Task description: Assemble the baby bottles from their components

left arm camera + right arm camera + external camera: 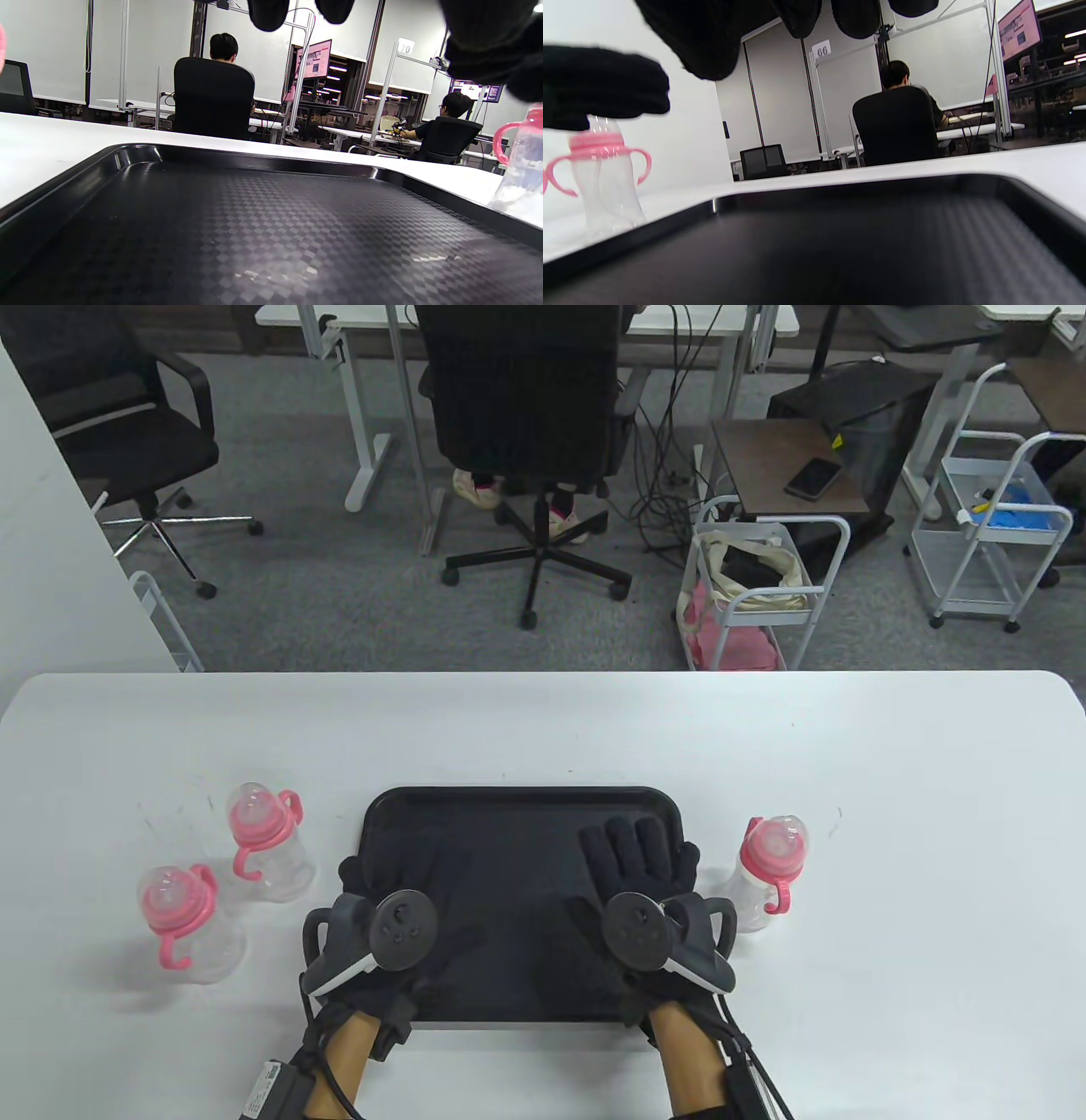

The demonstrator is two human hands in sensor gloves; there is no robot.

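Note:
Three assembled baby bottles with clear bodies, pink collars and handles stand on the white table. Two are left of the black tray (517,848): one farther back (265,841) and one nearer (182,925). The third (766,872) stands right of the tray. My left hand (407,874) lies open over the tray's left part and holds nothing. My right hand (636,848) lies open over the tray's right part, fingers spread, empty. The tray holds no parts. In the left wrist view the right bottle (519,169) stands beyond the tray rim. In the right wrist view a left bottle (602,182) shows.
The white table (543,729) stretches behind and beside the tray. Beyond its far edge are office chairs (526,415), white trolleys (764,585) and desks on the floor.

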